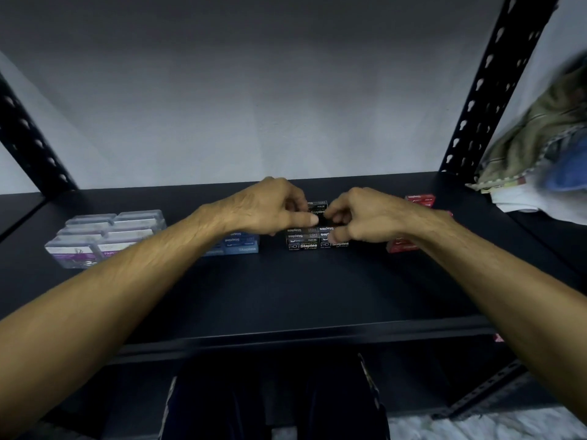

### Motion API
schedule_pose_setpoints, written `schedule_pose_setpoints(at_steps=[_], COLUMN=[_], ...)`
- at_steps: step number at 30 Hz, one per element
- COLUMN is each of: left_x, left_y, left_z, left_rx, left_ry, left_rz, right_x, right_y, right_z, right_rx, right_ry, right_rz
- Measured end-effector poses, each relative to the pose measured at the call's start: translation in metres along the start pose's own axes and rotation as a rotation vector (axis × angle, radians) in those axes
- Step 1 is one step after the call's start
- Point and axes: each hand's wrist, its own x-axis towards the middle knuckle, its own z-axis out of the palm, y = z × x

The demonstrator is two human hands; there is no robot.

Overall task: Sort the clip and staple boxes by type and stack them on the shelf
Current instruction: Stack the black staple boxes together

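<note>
On the black shelf a stack of black staple boxes stands in the middle. Both hands meet over it. My left hand and my right hand pinch a single black staple box just above the stack, fingers curled round its ends. Blue staple boxes sit left of the black ones, partly hidden by my left wrist. Clear paper clip boxes are stacked at the far left. Red staple boxes lie at the right, partly behind my right forearm.
Perforated black uprights frame the shelf at the back corners. A pile of cloth lies beyond the right upright. The shelf's front edge runs below my forearms, with a lower level in shadow beneath.
</note>
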Motion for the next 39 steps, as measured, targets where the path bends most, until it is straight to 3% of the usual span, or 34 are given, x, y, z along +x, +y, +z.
schedule_pose_setpoints(at_steps=[3, 7, 16, 39], left_x=[0.009, 0.029, 0.060, 0.045], left_y=[-0.006, -0.014, -0.011, -0.020], left_z=[-0.009, -0.008, 0.010, 0.009], left_rx=[-0.002, -0.029, -0.046, 0.037], left_ry=[0.068, 0.067, 0.026, -0.079], left_rz=[-0.017, -0.046, 0.006, 0.063], right_x=[0.003, 0.016, 0.034, 0.028], right_y=[0.010, 0.024, 0.031, 0.020], right_z=[-0.013, -0.015, -0.004, 0.000], right_rx=[0.023, -0.158, -0.266, -0.080], right_ry=[0.120, 0.253, 0.180, 0.086], right_rz=[0.010, 0.025, 0.026, -0.066])
